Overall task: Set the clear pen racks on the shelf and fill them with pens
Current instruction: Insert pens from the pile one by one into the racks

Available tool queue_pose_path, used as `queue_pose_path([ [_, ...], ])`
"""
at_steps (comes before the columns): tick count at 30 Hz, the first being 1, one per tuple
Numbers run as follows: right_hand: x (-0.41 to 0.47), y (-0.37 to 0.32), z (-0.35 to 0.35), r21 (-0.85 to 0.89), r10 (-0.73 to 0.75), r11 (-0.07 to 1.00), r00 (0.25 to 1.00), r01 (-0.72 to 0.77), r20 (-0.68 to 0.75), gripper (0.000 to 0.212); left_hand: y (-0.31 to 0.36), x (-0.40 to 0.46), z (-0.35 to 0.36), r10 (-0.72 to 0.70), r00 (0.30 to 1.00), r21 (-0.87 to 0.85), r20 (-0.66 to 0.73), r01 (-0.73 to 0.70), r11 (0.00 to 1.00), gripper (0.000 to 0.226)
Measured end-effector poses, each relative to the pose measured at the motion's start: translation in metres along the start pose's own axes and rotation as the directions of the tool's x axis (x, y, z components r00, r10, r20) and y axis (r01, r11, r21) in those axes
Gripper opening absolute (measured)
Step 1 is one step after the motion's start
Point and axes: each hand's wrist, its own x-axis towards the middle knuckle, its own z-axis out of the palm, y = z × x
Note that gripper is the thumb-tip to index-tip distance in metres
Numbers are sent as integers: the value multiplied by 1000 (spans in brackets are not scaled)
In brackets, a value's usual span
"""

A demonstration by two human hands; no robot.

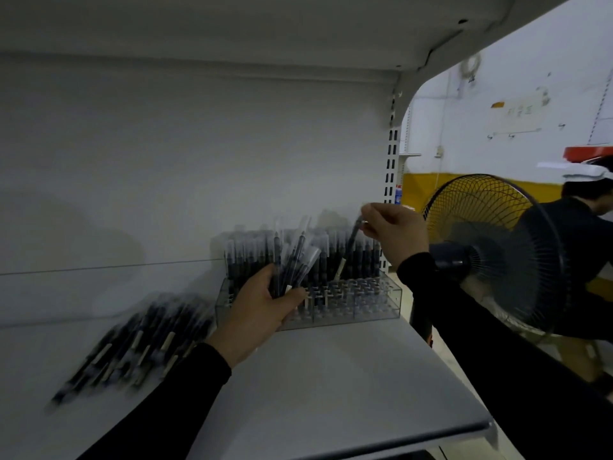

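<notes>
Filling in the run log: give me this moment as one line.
left hand grips pen bundle | right hand pinches one pen over clear rack | rear rows filled

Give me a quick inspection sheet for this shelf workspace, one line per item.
Surface: grey shelf, bare at the front.
Job's things: clear pen rack at the back right, rear rows filled, front holes free; loose pens lying at left.
Clutter: nothing seen.
Grippers: left hand holds a bundle of pens; right hand pinches a single pen over the rack.
Cables: nothing seen.
Surroundings: fan at right, another person behind it.
</notes>
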Motion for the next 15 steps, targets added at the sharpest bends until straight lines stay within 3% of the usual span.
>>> queue_pose_path([
  [4,2,7,9,-130,-57,990,997,63,47,16,-1,-1,-3,21,1000,9,1,-21,1000,6],
  [10,-4,15,18,-341,-77,930,980,137,182,23,2,-2,-3,31,1000,14,5,-31,999,5],
  [15,-15,24,21,-413,-71,895,968,169,242,21,0,-2,-4,13,1000,34,-14,-13,999,15],
])
